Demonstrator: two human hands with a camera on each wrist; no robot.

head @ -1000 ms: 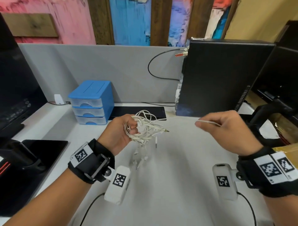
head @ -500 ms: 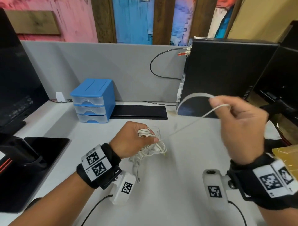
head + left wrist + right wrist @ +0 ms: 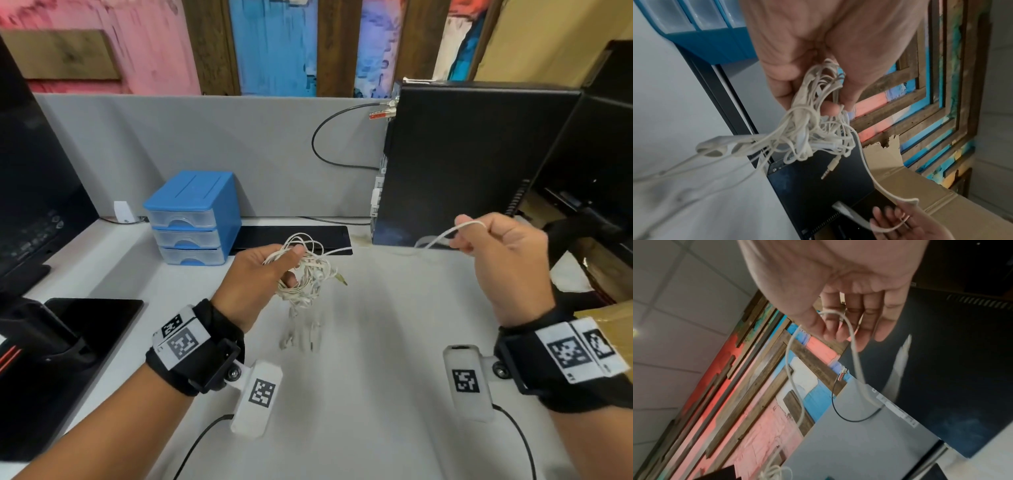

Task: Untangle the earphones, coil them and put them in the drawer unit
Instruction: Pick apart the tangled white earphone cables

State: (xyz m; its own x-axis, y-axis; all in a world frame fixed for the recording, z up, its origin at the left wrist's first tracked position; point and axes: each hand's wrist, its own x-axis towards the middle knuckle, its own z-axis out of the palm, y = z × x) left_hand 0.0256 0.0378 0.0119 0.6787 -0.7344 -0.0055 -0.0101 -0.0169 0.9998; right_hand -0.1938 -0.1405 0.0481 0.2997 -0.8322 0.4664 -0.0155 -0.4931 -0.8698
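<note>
A tangled bundle of white earphones (image 3: 305, 270) (image 3: 813, 129) hangs above the desk in my left hand (image 3: 270, 270) (image 3: 818, 91), whose thumb and fingers curl round it. Earbuds and a jack plug (image 3: 830, 167) dangle from the knot. One loose strand (image 3: 442, 236) (image 3: 851, 344) runs right from the bundle to my right hand (image 3: 493, 243) (image 3: 840, 322), which pinches a loop of it at chest height. The blue drawer unit (image 3: 195, 216), three clear drawers all closed, stands at the back left of the desk.
A black computer tower (image 3: 476, 164) stands at the back right, a black pad (image 3: 294, 234) lies beside the drawer unit. A monitor (image 3: 30, 192) and black stand (image 3: 68, 329) fill the left. A cardboard box (image 3: 609, 318) sits at the right edge. A grey partition (image 3: 205, 144) backs the white desk (image 3: 359, 377).
My right hand has dropped from its raised pull back to bundle height, slackening the strand. My left hand has lifted the bundle slightly and turned it thumb-up.
</note>
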